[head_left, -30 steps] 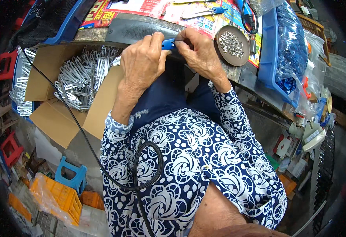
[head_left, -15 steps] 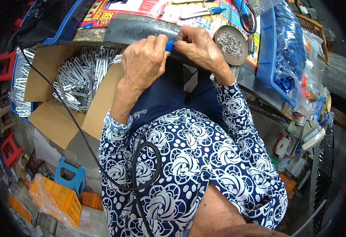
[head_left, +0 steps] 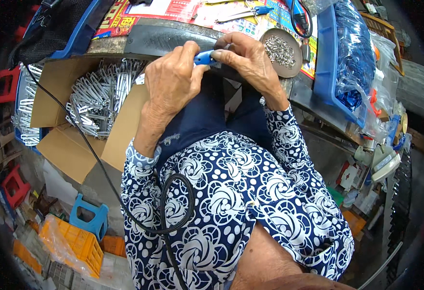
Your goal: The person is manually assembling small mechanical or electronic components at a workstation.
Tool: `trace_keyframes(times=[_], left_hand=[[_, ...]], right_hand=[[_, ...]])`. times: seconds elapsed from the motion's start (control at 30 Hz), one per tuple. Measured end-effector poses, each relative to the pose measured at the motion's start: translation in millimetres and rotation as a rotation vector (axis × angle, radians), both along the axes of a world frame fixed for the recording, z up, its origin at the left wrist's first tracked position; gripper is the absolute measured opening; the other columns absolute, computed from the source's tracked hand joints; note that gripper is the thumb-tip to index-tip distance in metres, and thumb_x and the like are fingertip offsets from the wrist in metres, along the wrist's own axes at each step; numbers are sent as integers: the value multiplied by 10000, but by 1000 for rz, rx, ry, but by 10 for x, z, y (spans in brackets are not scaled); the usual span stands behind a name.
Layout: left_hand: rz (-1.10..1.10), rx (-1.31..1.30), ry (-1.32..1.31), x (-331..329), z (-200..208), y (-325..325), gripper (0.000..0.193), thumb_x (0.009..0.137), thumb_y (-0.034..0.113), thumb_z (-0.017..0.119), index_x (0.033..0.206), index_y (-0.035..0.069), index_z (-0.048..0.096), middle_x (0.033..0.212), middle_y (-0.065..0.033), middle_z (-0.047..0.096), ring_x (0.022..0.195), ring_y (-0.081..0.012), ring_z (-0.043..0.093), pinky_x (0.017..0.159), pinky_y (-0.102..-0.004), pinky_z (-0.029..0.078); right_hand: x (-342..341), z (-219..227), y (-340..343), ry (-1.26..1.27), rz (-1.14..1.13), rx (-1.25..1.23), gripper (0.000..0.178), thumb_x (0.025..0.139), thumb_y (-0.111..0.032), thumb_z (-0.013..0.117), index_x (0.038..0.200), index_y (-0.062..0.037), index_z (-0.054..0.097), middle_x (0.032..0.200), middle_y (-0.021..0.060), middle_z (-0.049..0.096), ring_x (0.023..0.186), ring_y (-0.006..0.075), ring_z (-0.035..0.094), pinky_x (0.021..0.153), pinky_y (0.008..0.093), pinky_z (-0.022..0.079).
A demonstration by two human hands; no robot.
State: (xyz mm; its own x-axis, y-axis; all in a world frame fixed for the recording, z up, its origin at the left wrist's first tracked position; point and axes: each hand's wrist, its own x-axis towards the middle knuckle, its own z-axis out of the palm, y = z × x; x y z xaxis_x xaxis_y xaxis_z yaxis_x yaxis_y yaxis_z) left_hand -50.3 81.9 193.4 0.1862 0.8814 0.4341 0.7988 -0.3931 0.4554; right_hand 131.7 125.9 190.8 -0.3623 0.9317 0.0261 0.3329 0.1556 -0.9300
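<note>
A small blue plastic piece with holes [head_left: 204,58] is held between my two hands over the table's near edge. My left hand [head_left: 173,79] has its fingers curled, thumb and forefinger at the left end of the piece. At the right end, my right hand [head_left: 250,60] pinches it between thumb and fingers. A round brown dish [head_left: 296,67] of small silver metal pins [head_left: 279,52] stands just right of my right hand. Left of my left hand, an open cardboard box [head_left: 52,92] holds many slim silver metal parts [head_left: 101,96].
On the table lie printed sheets [head_left: 173,8], pliers-like tools [head_left: 243,14] and a blue-handled tool with a black loop [head_left: 300,17]. A blue bin [head_left: 325,63] of plastic-wrapped blue items stands right. A black cable [head_left: 93,150] crosses my left side. Stools and an orange crate [head_left: 76,241] stand lower left.
The blue piece has turned and shows more of its side with holes. My left thumb has dropped away from the forefinger, and my right fingers have shifted on the piece.
</note>
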Motion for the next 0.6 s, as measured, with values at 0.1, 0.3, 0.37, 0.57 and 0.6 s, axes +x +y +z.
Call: trace_keyframes(times=[0.1,0.3,0.37,0.57,0.6], left_hand=[[-8,-58,-57,58,36,-55,272,713,182,715,895,67,548,713,-92,616,638,-267,631,548,-356,480],[-11,-65,-114,258,-3,-92,276,721,170,707,935,40,589,786,-117,646,661,-286,636,573,-365,485],[-9,-74,-97,300,-64,-119,276,728,171,713,948,40,610,768,-122,646,648,-279,635,568,-351,484],[19,-267,-98,387,-120,-223,233,734,171,698,889,23,607,808,-141,644,693,-313,629,600,-389,483],[23,-315,-90,393,-135,-239,233,736,172,697,886,22,601,809,-144,642,703,-319,628,609,-397,481]], right_hand=[[58,22,-81,-11,84,122,260,862,-235,640,1001,-19,599,701,12,588,634,34,514,504,200,401],[169,-94,-245,402,52,-347,254,924,-224,549,918,26,596,676,30,572,520,62,499,447,188,399],[189,-137,-288,425,33,-352,250,925,-214,545,911,30,594,677,35,573,516,61,496,445,191,399],[234,-353,-368,471,14,-379,235,923,-188,536,891,38,592,666,40,567,515,57,485,429,193,383],[241,-362,-381,444,21,-410,234,924,-187,531,930,39,592,661,22,540,528,46,463,433,185,369]])
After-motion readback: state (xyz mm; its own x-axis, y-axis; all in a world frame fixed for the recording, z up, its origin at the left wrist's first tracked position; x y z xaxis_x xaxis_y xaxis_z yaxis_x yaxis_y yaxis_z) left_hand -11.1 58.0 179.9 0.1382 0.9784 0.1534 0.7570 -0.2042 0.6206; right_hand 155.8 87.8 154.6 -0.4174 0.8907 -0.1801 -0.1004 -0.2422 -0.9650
